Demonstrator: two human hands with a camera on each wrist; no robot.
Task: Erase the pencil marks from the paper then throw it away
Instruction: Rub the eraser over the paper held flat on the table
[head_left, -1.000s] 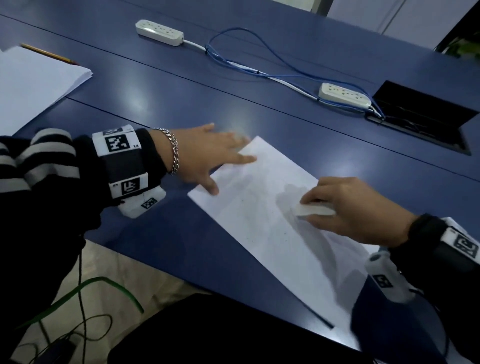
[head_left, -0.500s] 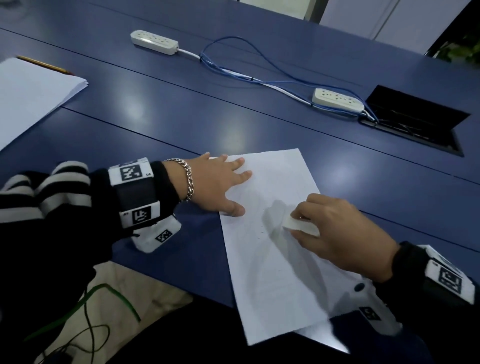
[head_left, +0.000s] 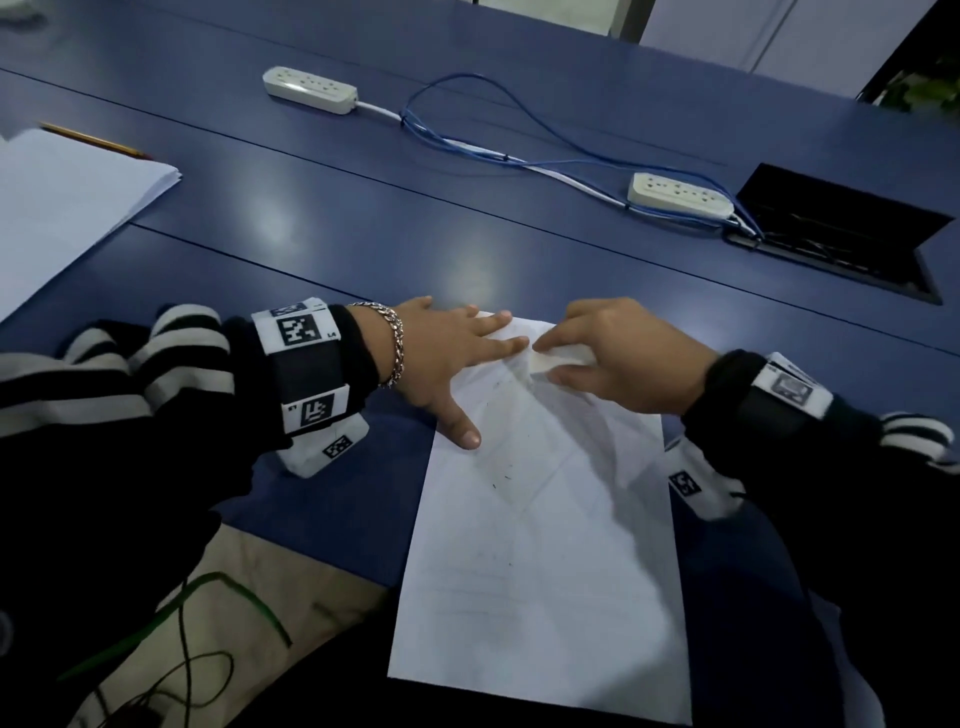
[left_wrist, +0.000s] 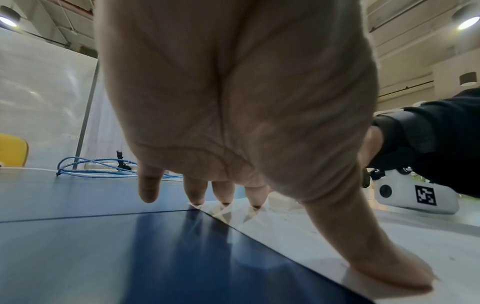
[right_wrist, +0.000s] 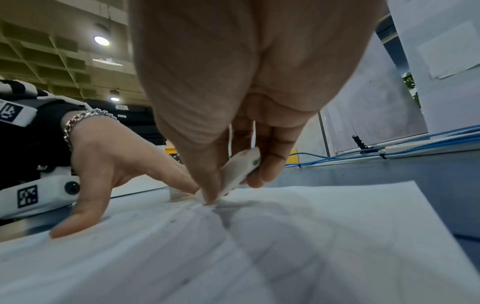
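Blue laminate desk (head_left: 363, 234) carries our white rectangular paper sheet (head_left: 545, 571), its near end past the desk edge. Our left hand (head_left: 441, 358) lies spread flat, fingers pressing the far corner. Our right hand (head_left: 618, 353) pinches the small white block eraser (head_left: 563, 357) against the sheet.

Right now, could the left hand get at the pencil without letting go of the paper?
Probably not. The left hand presses the paper flat, while the pencil lies far across the table beyond the paper stack; nothing blocks the way, but it looks too far.
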